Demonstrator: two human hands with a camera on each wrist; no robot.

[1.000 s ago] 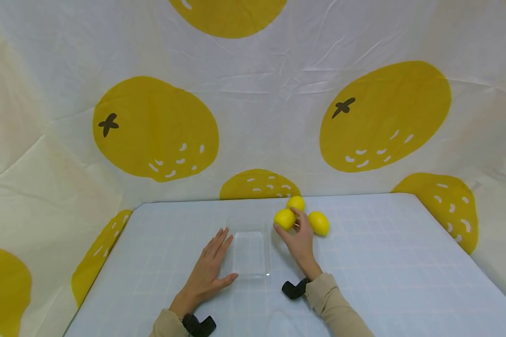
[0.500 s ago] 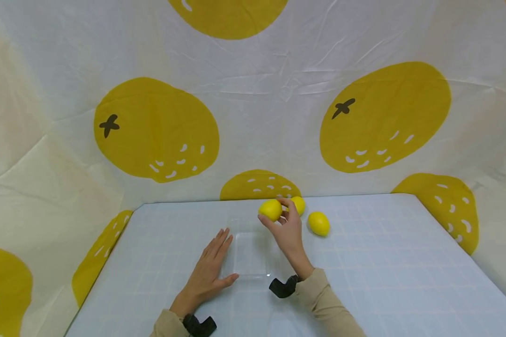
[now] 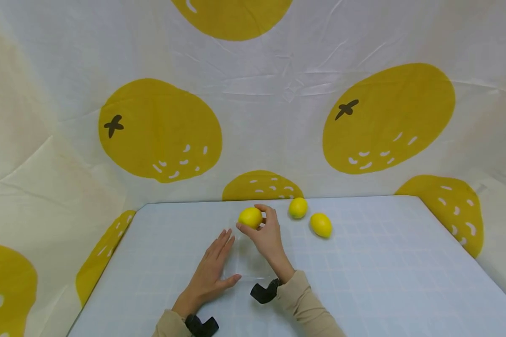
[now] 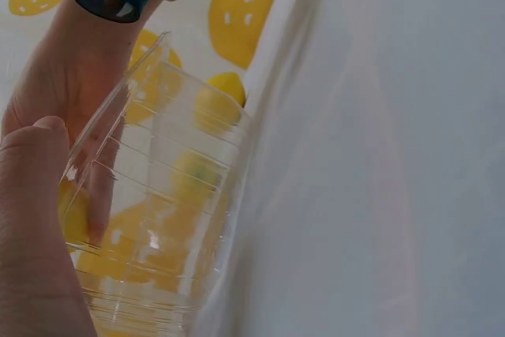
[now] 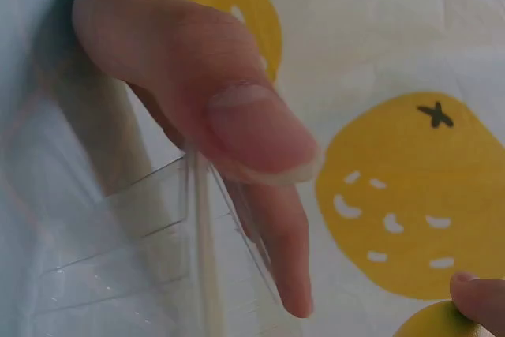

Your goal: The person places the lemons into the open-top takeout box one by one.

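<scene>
A yellow lemon [image 3: 249, 218] is pinched between the thumb and fingers of my right hand [image 3: 269, 236], above the far part of a clear plastic container [image 3: 249, 262]. My left hand [image 3: 208, 269] rests along the container's left side, its fingers extended and the thumb spread near the front edge. In the left wrist view the see-through ribbed wall of the container [image 4: 162, 163] stands beside my left thumb [image 4: 35, 219]. The held lemon [image 5: 430, 321] shows only partly in the right wrist view, under my right thumb [image 5: 480, 301].
Two more lemons lie on the table to the right of my right hand: one near the back edge [image 3: 298, 208], one closer [image 3: 321, 225]. A pale checked cloth [image 3: 383, 271] covers the table. A fruit-printed curtain [image 3: 270, 112] hangs behind and at both sides.
My right hand has carried the lemon left, from beside the other two lemons to above the container. My left hand has stayed at the container's side.
</scene>
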